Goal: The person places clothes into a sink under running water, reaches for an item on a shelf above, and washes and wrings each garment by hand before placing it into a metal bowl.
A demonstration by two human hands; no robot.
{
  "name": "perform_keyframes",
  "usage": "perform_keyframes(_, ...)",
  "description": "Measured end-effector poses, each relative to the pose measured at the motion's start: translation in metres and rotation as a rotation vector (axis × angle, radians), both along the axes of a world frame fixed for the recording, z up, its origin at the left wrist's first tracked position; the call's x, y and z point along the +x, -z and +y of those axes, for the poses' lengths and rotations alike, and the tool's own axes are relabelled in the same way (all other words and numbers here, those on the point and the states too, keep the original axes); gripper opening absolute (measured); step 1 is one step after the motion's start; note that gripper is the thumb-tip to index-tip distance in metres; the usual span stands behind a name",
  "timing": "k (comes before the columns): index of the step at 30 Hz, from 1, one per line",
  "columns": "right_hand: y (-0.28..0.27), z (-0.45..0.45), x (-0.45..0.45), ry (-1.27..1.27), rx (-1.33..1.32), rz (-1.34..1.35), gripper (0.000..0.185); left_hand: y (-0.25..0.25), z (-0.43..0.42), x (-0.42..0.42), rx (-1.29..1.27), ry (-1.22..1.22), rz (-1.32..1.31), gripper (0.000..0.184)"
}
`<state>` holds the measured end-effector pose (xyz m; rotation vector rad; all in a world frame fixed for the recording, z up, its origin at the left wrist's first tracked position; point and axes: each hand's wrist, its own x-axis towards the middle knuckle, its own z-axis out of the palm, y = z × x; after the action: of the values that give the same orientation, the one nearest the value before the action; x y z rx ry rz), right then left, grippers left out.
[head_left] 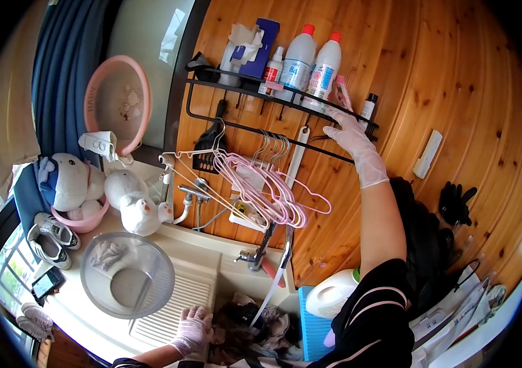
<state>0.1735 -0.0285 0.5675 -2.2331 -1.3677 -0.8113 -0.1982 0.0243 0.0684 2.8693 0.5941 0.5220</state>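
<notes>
Clothes (276, 328) in sink (229, 283): indistinct | right hand (353, 136): arm raised to black rack (371, 127), fingertips unclear, grip part-spread, can't tell hold | left hand (192, 330): low, grip half-curled, can't tell hold

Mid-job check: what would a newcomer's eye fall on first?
Probably the gloved right hand, raised to the black wall rack near two red-capped bottles. Next, the pink hangers bunched below the rack, then the water stream falling onto dark cloth in the sink, bottom centre.
</notes>
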Motion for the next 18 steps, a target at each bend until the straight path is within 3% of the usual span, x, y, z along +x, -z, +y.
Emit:
perform_keyframes(3,0.004,0.0,0.013,-0.126,0.056,-0.025,0.043,0.015,0.003,0.001,-0.051,0.003,0.029,0.047)
perform_keyframes(12,0.016,0.01,0.028,-0.349,0.32,-0.119,0.031,0.014,0.005,0.0,-0.052,0.02,-0.028,0.046)
perform_keyframes(15,0.014,0.01,0.02,-0.519,0.521,0.359,0.024,0.006,0.003,-0.001,-0.062,0.016,0.003,0.048)
perform_keyframes(18,0.016,0.014,0.011,-0.486,0.541,0.175,0.019,-0.001,0.001,-0.003,-0.055,0.018,0.03,0.049)
